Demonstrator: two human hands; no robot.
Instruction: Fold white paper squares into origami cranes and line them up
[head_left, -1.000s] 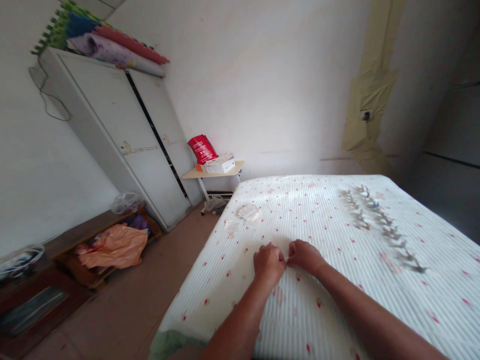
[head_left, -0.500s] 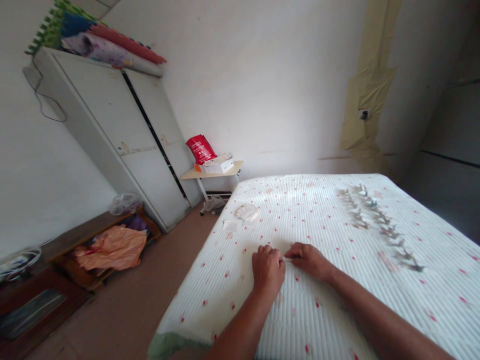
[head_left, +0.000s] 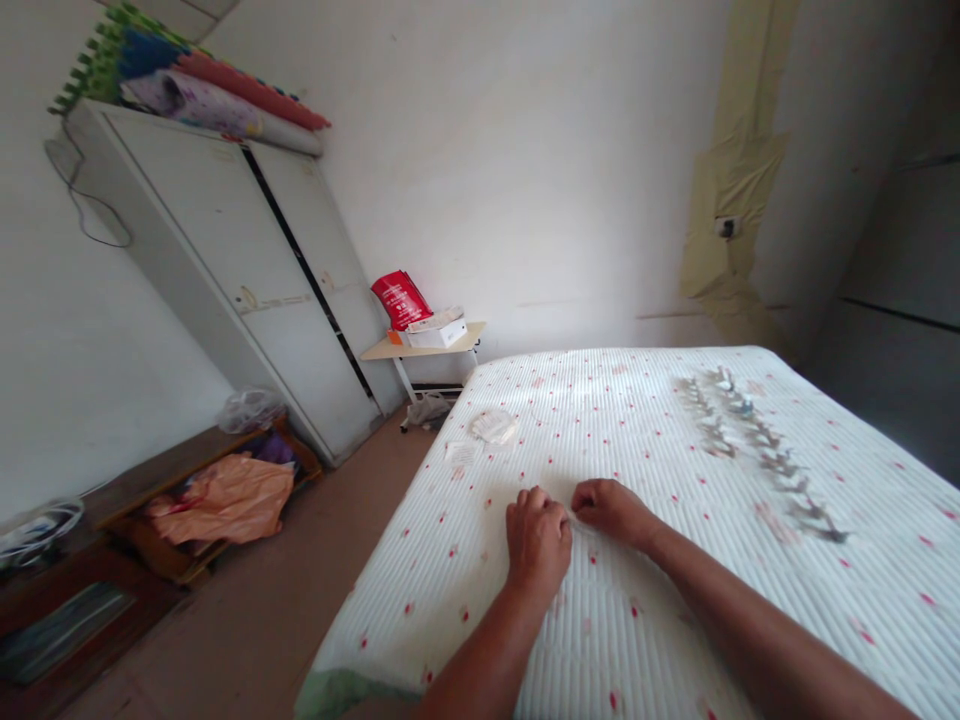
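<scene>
My left hand (head_left: 538, 535) is over the dotted white bedspread (head_left: 615, 610), its fingers curled and pressed together. Close by on its right, my right hand (head_left: 611, 510) is closed too, fingertips pointing at the left one. Something thin and pale shows faintly between the two hands, too small to make out. Beyond the hands lie a round whitish item (head_left: 495, 426) and a small white paper (head_left: 463, 453). Rows of several small greyish objects (head_left: 776, 460) spread over the right side of the bed.
A small table (head_left: 382, 348) by the wall bears a red bag (head_left: 401, 298) and a white box (head_left: 439, 334). At the left stand a grey cabinet (head_left: 202, 230) and a low wooden unit (head_left: 161, 455) with an orange cloth (head_left: 232, 497).
The fingers of my right hand have curled in more. My left hand has hardly moved.
</scene>
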